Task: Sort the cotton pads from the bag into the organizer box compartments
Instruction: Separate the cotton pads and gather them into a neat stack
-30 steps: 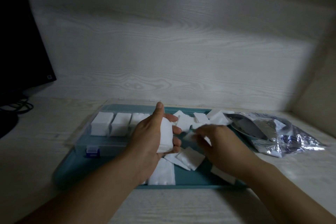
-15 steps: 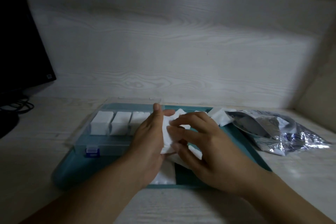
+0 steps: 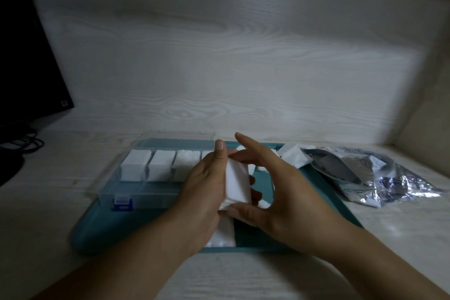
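No text, brand or number can be read anywhere. The silver bag (image 3: 379,175), to the right of the right hand (image 3: 275,192), carries blue print (too blurred to make out). The dark monitor (image 3: 26,75), far left of the left hand (image 3: 204,192), bears a small pale sticker, illegible.

Pale wood-grain back wall (image 3: 219,68), dimly lit with a brighter central patch. Matching pale surface (image 3: 48,202) below. Beige side wall (image 3: 433,105) at right. Dark monitor (image 3: 22,68) with cables (image 3: 26,143) at left.
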Demonstrator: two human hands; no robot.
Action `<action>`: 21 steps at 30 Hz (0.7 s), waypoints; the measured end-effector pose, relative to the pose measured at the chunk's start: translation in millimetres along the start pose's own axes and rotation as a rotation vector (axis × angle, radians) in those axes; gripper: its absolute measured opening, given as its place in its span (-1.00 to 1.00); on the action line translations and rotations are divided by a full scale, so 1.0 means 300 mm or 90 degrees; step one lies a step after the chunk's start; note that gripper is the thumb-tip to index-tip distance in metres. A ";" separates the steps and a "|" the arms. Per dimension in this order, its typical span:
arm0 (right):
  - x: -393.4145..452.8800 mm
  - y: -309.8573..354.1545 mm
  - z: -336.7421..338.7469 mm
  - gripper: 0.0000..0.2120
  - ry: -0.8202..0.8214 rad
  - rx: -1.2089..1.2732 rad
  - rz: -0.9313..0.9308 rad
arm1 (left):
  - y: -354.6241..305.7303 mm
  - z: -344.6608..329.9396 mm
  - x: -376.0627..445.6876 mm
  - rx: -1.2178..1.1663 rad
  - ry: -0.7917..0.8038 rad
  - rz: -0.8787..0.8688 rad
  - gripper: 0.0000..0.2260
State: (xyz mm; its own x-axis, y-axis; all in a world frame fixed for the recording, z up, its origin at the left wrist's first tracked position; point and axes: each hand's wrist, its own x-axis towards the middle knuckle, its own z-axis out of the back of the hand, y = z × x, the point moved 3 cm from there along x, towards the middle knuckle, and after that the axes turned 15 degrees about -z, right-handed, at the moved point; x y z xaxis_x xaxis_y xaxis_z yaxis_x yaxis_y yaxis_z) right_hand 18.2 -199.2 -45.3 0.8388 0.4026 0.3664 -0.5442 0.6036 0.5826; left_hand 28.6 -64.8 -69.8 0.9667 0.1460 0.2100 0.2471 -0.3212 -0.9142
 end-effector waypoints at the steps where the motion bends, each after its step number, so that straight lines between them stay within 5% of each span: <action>1: 0.000 -0.001 -0.002 -0.08 0.003 0.002 -0.003 | -0.004 -0.001 -0.003 -0.002 0.007 -0.003 -0.62; 21: -0.007 0.011 -0.005 -0.14 0.024 -0.007 0.022 | -0.015 -0.023 -0.028 0.003 0.054 -0.043 -0.63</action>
State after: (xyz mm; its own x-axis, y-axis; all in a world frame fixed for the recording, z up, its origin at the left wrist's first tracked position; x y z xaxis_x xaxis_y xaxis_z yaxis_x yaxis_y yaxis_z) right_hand 14.5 -197.0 -45.2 0.8184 0.4494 0.3581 -0.5732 0.5959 0.5624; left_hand 19.7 -70.9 -65.2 0.9502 0.0871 0.2992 0.3112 -0.3087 -0.8988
